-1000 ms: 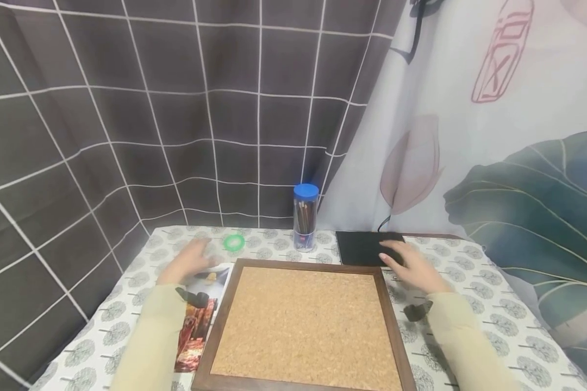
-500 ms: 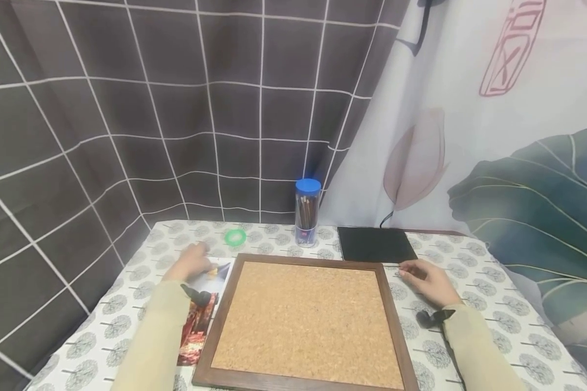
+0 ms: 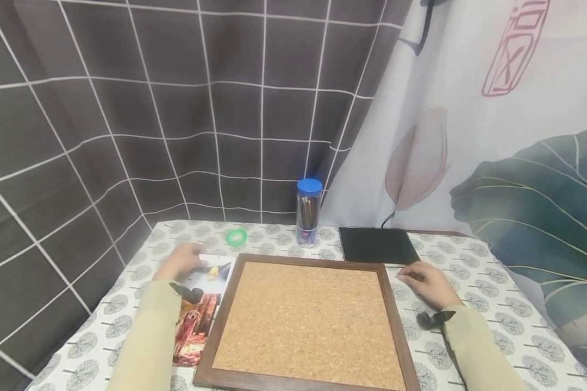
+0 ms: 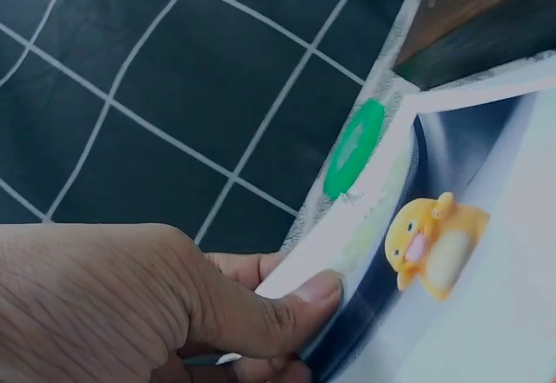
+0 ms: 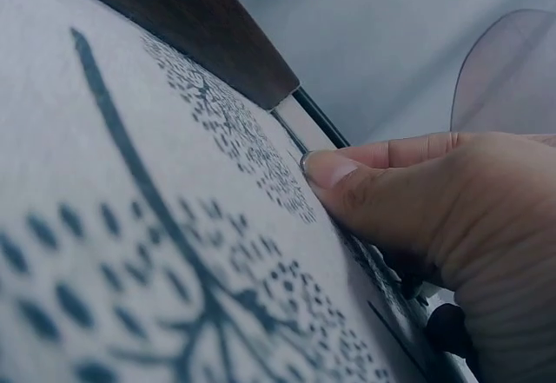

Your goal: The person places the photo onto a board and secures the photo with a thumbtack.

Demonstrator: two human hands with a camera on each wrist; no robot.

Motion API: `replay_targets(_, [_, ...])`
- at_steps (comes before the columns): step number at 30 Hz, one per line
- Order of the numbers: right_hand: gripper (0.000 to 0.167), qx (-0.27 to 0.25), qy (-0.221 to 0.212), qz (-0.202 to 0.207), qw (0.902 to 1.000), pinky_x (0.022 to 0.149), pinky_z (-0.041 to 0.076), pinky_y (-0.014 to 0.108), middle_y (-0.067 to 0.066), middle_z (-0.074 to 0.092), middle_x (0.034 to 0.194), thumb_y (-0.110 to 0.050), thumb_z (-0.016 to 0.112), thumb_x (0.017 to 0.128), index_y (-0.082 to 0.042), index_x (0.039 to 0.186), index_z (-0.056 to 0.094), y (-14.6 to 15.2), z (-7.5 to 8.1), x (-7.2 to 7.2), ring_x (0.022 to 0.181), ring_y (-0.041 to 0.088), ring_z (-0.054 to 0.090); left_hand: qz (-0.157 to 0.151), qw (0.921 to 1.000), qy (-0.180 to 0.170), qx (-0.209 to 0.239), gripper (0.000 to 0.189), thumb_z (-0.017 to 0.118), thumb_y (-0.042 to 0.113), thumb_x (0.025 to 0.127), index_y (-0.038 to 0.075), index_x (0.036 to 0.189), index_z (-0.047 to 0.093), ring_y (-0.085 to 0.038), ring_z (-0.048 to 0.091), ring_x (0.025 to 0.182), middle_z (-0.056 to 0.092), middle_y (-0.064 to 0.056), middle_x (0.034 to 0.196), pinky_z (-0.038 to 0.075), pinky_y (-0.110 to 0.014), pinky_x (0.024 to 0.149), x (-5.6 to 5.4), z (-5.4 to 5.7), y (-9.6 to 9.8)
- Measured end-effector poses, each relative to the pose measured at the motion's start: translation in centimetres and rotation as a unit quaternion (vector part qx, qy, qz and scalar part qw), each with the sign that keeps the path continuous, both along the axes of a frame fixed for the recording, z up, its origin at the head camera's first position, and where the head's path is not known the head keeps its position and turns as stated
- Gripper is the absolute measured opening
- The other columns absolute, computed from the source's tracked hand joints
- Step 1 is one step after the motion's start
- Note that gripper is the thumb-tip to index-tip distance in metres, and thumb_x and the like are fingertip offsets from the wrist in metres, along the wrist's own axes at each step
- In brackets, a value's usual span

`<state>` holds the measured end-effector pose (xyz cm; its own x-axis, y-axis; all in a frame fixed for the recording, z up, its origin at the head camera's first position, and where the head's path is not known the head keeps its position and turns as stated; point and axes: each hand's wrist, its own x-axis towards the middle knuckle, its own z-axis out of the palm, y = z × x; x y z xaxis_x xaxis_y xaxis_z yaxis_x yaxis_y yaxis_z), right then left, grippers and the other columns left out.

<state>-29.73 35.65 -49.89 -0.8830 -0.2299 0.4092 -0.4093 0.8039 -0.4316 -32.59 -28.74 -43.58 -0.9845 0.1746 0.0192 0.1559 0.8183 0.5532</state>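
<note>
My left hand (image 3: 178, 262) pinches the far left corner of a photo print (image 4: 486, 261) between thumb and fingers; it shows a yellow toy duck, and the corner is lifted and curved. Nearer me, a red picture of a dog (image 3: 191, 328) lies partly behind the left sleeve. Right beside them is a framed cork board (image 3: 305, 320). Past its right far corner, my right hand (image 3: 430, 283) is low at the tablecloth, thumb and index finger meeting at their tips. A small grey bit shows at the thumb tip (image 5: 326, 168); what it is I cannot tell.
A green tape roll (image 3: 236, 237) lies beyond the left hand. At the back stands a clear, blue-lidded tube of pencils (image 3: 308, 214). A black flat pad (image 3: 379, 245) with a cable lies behind the right hand. Curtains (image 3: 225, 108) hang along the table's far edge.
My left hand has gone from hovering over the print to pinching its corner and drawing slightly left, uncovering more of both pictures. My right hand came back off the black pad, its fingers closing together.
</note>
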Motion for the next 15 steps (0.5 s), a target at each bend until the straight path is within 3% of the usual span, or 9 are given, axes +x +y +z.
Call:
replay_targets(7, [0.014, -0.008, -0.008, 0.004, 0.9999, 0.080, 0.054, 0.040, -0.007, 0.070, 0.099, -0.025, 0.074, 0.092, -0.021, 0.105, 0.074, -0.2, 0.2, 0.1, 0.090, 0.015, 0.064, 0.029, 0.9988, 0.029, 0.027, 0.040, 0.073, 0.013, 0.086, -0.009, 0.118, 0.064, -0.043, 0.059, 0.105, 0.064, -0.026, 0.112, 0.044, -0.062, 0.096, 0.2, 1.0, -0.1])
replay_targets(15, [0.004, -0.005, 0.010, 0.016, 0.9998, 0.087, 0.051, 0.049, -0.012, 0.069, 0.095, -0.022, 0.074, 0.092, -0.025, 0.094, 0.075, -0.8, 0.3, 0.0, 0.095, 0.019, 0.065, 0.057, 0.9964, 0.052, 0.035, 0.040, 0.070, 0.018, 0.091, -0.006, 0.122, 0.062, -0.039, 0.061, 0.097, 0.065, -0.025, 0.107, 0.048, -0.057, 0.087, 0.5, 2.7, -0.4])
